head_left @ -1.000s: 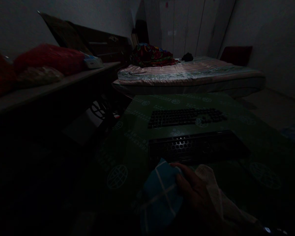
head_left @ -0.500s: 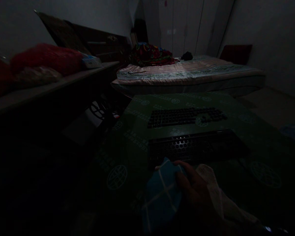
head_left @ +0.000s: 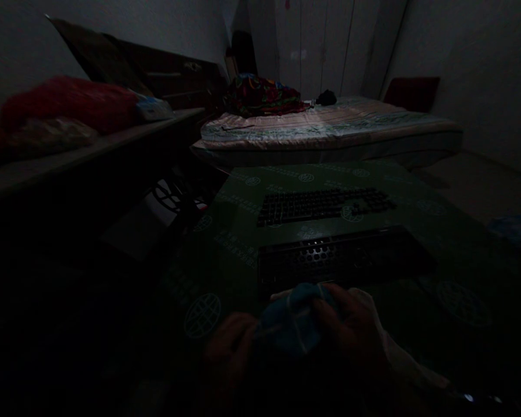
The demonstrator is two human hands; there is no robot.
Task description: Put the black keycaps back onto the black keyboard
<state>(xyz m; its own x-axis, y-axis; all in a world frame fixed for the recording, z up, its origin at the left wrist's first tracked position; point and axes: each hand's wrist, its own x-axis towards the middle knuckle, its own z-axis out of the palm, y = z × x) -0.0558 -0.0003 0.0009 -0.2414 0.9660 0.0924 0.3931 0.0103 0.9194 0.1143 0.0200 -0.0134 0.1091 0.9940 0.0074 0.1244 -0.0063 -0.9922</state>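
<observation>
A blue cloth with white checked lines (head_left: pixel 293 321) is bunched up between my two hands at the near side of the table. My right hand (head_left: pixel 347 324) grips its right part, thumb and fingers closed on it. At the cloth's left edge my left hand (head_left: pixel 230 344) is closed on the fabric, dim and partly lost in shadow. Just beyond the hands lies a black keyboard base (head_left: pixel 338 258) without its keycaps, its left part showing rows of round holes. Behind that, loose black keycaps (head_left: pixel 304 205) lie in rows like a keyboard layout.
The green printed tabletop (head_left: pixel 238 231) carries the keyboard parts. A pale cloth (head_left: pixel 399 353) lies under and beside my right hand. On the left is a shelf (head_left: pixel 113 145) with a red bag (head_left: pixel 78 104). A bed (head_left: pixel 330 130) stands beyond the table. The room is very dark.
My left hand has come in from below and taken hold of the blue cloth's left side. The cloth, hanging loose before, is now bunched between both hands.
</observation>
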